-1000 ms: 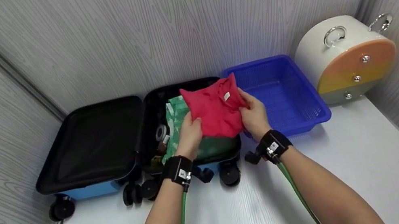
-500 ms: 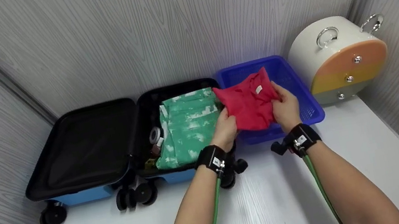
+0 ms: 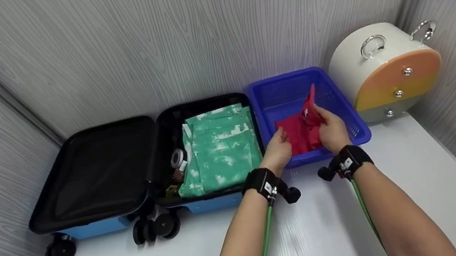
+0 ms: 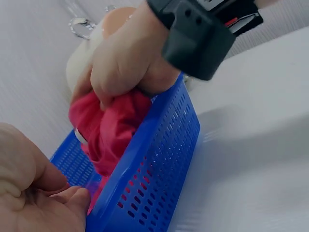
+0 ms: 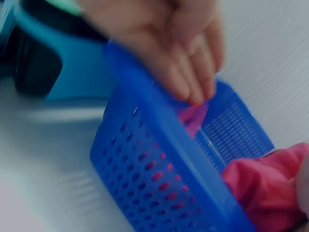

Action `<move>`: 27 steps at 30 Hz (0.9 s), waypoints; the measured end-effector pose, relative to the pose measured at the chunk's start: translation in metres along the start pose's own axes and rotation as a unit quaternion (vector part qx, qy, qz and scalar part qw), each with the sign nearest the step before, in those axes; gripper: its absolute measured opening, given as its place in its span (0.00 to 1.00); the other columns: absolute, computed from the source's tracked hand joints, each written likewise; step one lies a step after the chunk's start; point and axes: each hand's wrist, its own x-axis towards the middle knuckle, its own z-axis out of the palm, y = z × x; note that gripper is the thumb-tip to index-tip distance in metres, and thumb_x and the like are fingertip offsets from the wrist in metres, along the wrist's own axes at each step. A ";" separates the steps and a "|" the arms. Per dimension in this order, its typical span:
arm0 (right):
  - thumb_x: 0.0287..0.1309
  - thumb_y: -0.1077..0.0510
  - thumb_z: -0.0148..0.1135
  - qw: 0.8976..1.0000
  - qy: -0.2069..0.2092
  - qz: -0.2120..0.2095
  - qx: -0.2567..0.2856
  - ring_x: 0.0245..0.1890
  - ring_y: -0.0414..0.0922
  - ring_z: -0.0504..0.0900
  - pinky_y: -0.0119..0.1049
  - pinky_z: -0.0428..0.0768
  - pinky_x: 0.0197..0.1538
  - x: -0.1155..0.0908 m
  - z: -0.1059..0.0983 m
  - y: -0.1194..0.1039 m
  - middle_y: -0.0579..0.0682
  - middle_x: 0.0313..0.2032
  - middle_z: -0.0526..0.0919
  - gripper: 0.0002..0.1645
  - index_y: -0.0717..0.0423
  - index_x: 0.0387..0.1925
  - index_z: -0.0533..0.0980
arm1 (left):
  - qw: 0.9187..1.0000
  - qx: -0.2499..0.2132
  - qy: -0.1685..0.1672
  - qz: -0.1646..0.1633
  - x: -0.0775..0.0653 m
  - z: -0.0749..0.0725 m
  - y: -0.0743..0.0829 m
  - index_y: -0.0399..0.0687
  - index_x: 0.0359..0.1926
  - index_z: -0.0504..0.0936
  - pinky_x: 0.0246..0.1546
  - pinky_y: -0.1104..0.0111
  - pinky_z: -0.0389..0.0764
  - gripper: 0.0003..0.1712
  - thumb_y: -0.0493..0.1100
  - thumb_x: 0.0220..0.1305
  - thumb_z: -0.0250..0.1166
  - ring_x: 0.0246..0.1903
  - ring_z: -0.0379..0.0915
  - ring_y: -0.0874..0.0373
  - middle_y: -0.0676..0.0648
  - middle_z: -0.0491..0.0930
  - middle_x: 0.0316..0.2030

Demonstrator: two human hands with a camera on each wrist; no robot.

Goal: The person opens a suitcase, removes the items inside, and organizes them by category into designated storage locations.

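Note:
A folded red shirt [image 3: 292, 133] with a white label is low in the blue plastic basket [image 3: 363, 134], its right side lifted and bunched. My right hand [image 3: 334, 130] grips that raised side, with cloth bulging below the fingers in the left wrist view. At the basket's front left, my left hand [image 3: 278, 151] pinches the shirt's left edge; in the right wrist view, a bit of red cloth [image 5: 194, 118] rises to its fingertips. The basket's front wall hides part of the shirt in both wrist views.
Left of the basket lies an open blue suitcase, its black-lined lid [image 3: 106, 168] flat. A folded green and white garment [image 3: 224, 147], a roll of tape [image 3: 177, 158] and small items fill the other half. A white round-topped drawer box [image 3: 365, 57] stands at right.
Both hands have carried the red shirt rightward from above the suitcase and lowered it into the blue basket. The green garment is now uncovered. The shirt's right side has tipped up.

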 end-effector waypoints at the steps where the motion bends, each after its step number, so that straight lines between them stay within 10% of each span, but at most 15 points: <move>1: 0.68 0.76 0.37 1.000 -0.006 0.004 -0.013 0.69 0.51 0.65 0.41 0.72 0.52 0.000 -0.001 0.000 0.56 0.75 0.62 0.41 0.49 0.79 0.60 | 1.000 0.007 -0.006 -0.004 -0.001 0.001 0.000 0.35 0.80 0.48 0.73 0.63 0.58 0.37 0.26 0.72 0.41 0.76 0.53 0.47 0.37 0.56 0.77; 6: 0.62 0.76 0.39 0.994 0.010 0.012 -0.106 0.71 0.59 0.64 0.50 0.72 0.61 0.000 -0.009 -0.001 0.62 0.74 0.63 0.42 0.56 0.78 0.61 | 0.999 0.027 -0.019 -0.006 -0.005 -0.001 0.002 0.37 0.80 0.49 0.73 0.62 0.59 0.36 0.27 0.73 0.41 0.76 0.53 0.48 0.38 0.56 0.77; 11: 0.63 0.73 0.42 0.984 0.031 0.000 -0.176 0.75 0.65 0.55 0.55 0.52 0.76 -0.001 -0.013 0.002 0.66 0.73 0.63 0.36 0.64 0.74 0.65 | 0.999 0.027 -0.027 0.002 -0.009 -0.006 0.001 0.38 0.80 0.50 0.73 0.63 0.59 0.36 0.27 0.73 0.42 0.76 0.53 0.48 0.39 0.57 0.77; 23: 0.62 0.74 0.39 0.991 0.007 -0.014 -0.129 0.77 0.57 0.54 0.52 0.56 0.76 -0.007 -0.007 -0.013 0.60 0.76 0.60 0.40 0.58 0.76 0.64 | 0.998 0.044 -0.021 0.043 -0.013 -0.037 0.011 0.35 0.80 0.50 0.73 0.64 0.58 0.34 0.28 0.75 0.40 0.76 0.53 0.47 0.36 0.55 0.77; 27: 0.67 0.71 0.40 0.993 -0.004 -0.035 -0.109 0.65 0.55 0.71 0.47 0.72 0.62 -0.010 0.006 -0.027 0.59 0.75 0.63 0.38 0.56 0.77 0.62 | 0.996 0.069 -0.007 0.048 -0.016 -0.062 0.016 0.36 0.80 0.49 0.74 0.63 0.56 0.34 0.30 0.76 0.40 0.76 0.52 0.48 0.38 0.55 0.78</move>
